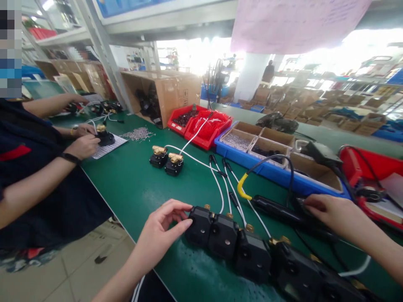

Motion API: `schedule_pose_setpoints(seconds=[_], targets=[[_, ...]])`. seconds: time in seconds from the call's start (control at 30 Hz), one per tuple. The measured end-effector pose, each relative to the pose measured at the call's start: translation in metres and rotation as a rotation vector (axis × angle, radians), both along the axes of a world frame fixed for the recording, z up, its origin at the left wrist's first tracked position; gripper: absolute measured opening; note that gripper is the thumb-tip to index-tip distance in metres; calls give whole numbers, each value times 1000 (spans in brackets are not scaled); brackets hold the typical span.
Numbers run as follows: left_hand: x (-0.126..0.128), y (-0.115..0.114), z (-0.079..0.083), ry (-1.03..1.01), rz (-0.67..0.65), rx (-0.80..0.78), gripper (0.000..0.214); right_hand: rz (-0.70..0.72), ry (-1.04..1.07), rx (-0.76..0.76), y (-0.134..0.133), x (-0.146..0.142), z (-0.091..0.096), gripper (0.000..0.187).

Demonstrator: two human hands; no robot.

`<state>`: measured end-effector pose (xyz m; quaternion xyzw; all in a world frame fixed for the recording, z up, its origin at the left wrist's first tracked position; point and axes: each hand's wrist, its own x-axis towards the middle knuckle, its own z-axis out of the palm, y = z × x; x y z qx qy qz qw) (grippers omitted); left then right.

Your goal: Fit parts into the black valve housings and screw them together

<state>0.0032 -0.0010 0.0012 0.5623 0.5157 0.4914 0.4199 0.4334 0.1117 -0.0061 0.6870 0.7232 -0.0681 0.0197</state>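
Note:
Several black valve actuator boxes [223, 235] with brass fittings stand in a row along the near side of the green bench. My left hand [166, 226] has thumb and fingers closed on the leftmost box [199, 226]. White cables with black plugs run back from the row. On the right, my right hand [330, 209] has its fingers bent together beside a black electric screwdriver [277, 209], whose cord leaves through a yellow sleeve [243, 188]. Something dark lies under those fingertips, but I cannot make it out. Two more boxes with brass valves [174, 163] sit further back.
A blue tray [258, 161] of small parts and red bins [208, 130] line the back. A cardboard box [170, 92] stands behind. At left, a co-worker's hands [83, 144] handle a similar unit near loose screws [138, 134]. Another red bin [351, 163] is at right.

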Motion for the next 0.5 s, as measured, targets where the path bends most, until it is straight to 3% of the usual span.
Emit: schedule_pose_setpoints(seconds=[0.2, 0.37, 0.5], targets=[[-7, -2, 0, 23, 84, -6, 26, -26, 47, 23, -10, -4, 3, 14], [-13, -14, 3, 25, 309, 139, 29, -58, 121, 73, -14, -8, 10, 12], [-13, -30, 2, 62, 356, 208, 26, -92, 160, 75, -17, -13, 12, 6]])
